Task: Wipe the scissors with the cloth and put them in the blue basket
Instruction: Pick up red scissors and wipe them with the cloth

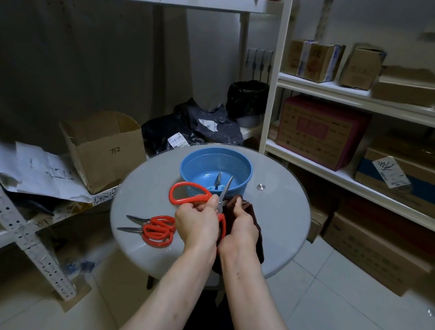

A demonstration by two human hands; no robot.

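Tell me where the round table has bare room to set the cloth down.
The table's right half is bare, from the blue basket and the metal stud out to the rim. Bare too: the far left, left of the basket. Crowded: the near left, where two red scissors lie, and the centre, under both hands.

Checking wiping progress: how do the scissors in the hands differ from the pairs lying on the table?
The held scissors are lifted above the table, gripped by the left hand, blade pointing up toward the blue basket; the table scissors lie flat, tips pointing left. The held pair meets the dark cloth in the right hand; the table pairs lie apart from it. All have red-orange handles.
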